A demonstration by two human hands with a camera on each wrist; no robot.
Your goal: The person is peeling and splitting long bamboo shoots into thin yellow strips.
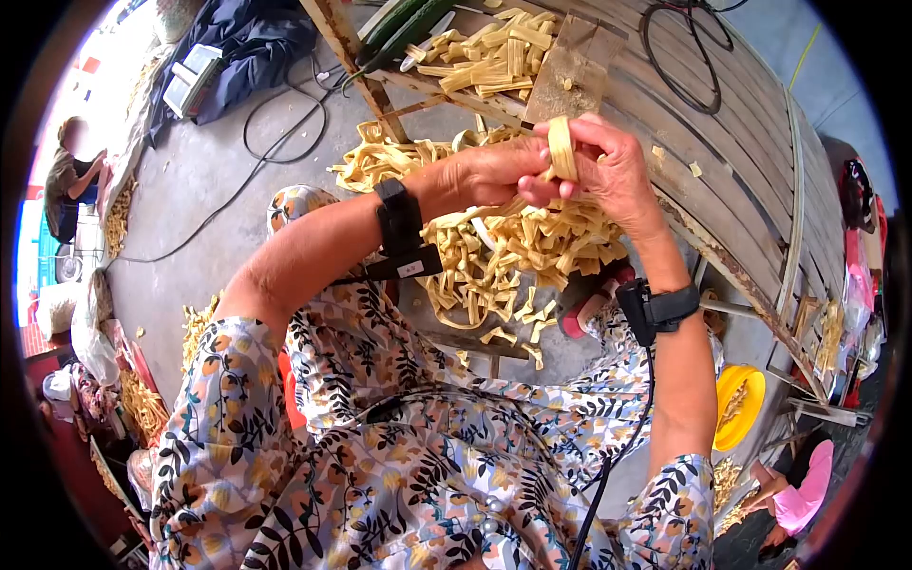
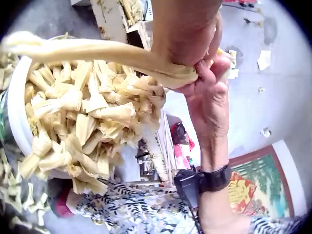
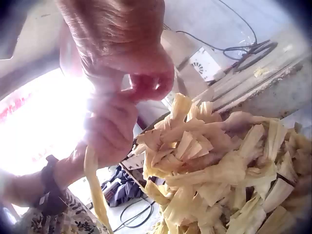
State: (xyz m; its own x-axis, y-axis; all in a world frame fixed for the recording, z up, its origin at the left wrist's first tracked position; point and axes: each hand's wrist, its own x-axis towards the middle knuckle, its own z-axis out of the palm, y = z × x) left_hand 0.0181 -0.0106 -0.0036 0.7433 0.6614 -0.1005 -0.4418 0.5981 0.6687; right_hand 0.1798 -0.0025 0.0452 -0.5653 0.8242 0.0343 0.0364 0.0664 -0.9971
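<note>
In the head view a pale yellow strip [image 1: 562, 152] is looped around the fingers of the right hand [image 1: 613, 166]. The left hand [image 1: 494, 171] meets it from the other side, its fingertips pinching the strip. A long tail of the strip [image 2: 97, 51] stretches away from the hands in the left wrist view, where the right hand [image 2: 209, 97] has its fingers curled at the strip's end. The right wrist view shows the strip [image 3: 95, 190] hanging below the left hand [image 3: 112, 129], with the right hand [image 3: 131, 53] above; their fingertips are partly hidden.
Knotted yellow pieces [image 2: 97, 117] fill a white-rimmed container [image 2: 18, 97] below the hands. A slatted wooden table [image 1: 722, 161] bears more folded pieces [image 1: 503, 52], green cucumbers [image 1: 404, 28] and a black cable [image 1: 679, 57]. Near the right forearm stands a yellow bowl [image 1: 739, 408] on the floor.
</note>
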